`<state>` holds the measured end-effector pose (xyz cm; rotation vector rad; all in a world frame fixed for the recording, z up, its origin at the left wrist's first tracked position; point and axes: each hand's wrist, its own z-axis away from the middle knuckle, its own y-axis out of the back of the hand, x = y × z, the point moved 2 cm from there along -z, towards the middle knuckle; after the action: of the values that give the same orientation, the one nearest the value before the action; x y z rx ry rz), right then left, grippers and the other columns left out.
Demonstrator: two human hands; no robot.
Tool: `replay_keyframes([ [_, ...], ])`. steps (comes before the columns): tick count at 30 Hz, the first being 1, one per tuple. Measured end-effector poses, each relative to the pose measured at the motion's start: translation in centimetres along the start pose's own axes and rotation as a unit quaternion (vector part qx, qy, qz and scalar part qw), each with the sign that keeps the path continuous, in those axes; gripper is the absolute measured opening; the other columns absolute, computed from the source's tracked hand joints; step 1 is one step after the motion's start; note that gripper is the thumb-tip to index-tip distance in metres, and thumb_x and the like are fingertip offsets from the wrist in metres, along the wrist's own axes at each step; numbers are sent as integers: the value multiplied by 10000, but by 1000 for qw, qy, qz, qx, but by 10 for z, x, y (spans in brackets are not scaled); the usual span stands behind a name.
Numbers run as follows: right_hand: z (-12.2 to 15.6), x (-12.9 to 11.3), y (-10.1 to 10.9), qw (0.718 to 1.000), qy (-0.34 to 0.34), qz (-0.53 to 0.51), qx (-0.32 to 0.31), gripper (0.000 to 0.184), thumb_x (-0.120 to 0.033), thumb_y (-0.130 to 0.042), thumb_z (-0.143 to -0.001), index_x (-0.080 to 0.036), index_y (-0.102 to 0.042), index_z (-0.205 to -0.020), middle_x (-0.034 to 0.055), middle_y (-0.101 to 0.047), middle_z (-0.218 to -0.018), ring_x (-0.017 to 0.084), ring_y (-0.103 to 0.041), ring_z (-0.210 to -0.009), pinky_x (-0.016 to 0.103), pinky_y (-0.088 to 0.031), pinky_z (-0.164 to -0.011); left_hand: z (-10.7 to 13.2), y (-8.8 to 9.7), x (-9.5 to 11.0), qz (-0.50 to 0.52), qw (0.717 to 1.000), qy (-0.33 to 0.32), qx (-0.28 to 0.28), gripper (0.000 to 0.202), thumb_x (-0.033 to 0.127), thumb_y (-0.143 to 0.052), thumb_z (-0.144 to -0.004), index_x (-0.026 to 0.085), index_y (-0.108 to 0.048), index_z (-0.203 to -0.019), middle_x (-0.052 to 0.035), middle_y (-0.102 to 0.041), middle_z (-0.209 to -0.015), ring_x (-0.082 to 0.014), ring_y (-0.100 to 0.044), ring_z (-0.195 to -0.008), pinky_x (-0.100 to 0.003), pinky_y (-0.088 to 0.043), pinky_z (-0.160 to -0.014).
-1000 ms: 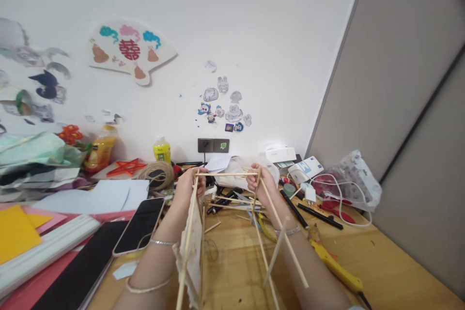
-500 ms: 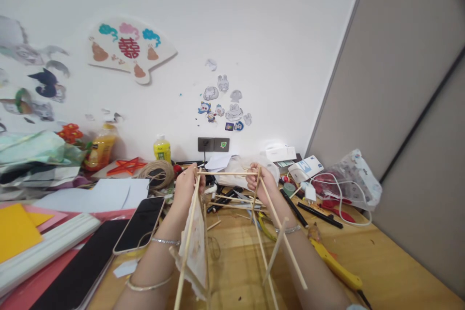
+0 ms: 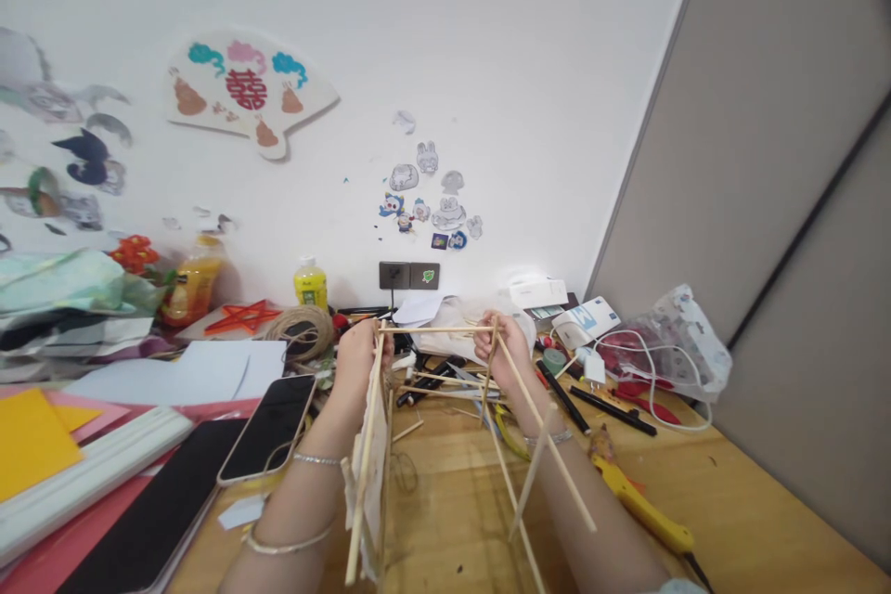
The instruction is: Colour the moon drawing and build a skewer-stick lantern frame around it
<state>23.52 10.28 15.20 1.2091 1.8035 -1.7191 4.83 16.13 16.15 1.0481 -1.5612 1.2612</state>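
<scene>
Between my two hands is a frame of thin wooden sticks (image 3: 435, 329), raised above the table. My left hand (image 3: 360, 357) is closed around its left far corner, where the cross stick meets a long stick. A pale sheet (image 3: 374, 459) hangs along that left side. My right hand (image 3: 502, 351) grips the right far corner, its fingers bent around the joint. From there two long sticks run back toward me, with a short stick (image 3: 535, 469) across them.
A phone (image 3: 268, 430) lies left, beside a black folder (image 3: 149, 510). Loose sticks and black pens (image 3: 563, 396) lie behind the frame. On the right are a yellow hot glue gun (image 3: 640, 506) and a white charger cable (image 3: 654, 380). Twine (image 3: 306, 331) and bottles (image 3: 310, 283) stand near the wall.
The frame's near ends have swung slightly to the right, and the left side with its sheet now appears more edge-on. Both hands keep their hold on the corners.
</scene>
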Motion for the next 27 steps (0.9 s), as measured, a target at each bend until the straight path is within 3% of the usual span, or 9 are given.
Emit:
replay_keyframes([
  [14,-4,3,7,997,53,-10,52,125,-218,-552,-654,-216,-433,-615,-103,-373,-413,53,-293,-336,155,-227,-341,0,1,1,2,1000,24,-12,165,207,-445,-636,195,-484,-476,38,-474,-381,-93,-375,-327,-198,-271,-344],
  [27,-6,3,7,996,56,6,68,108,-214,-537,-627,-211,-439,-581,-101,-379,-396,45,-291,-328,157,-193,-336,-4,1,-2,-1,1000,20,-18,187,229,-431,-644,204,-466,-462,38,-458,-359,-100,-365,-318,-208,-263,-341],
])
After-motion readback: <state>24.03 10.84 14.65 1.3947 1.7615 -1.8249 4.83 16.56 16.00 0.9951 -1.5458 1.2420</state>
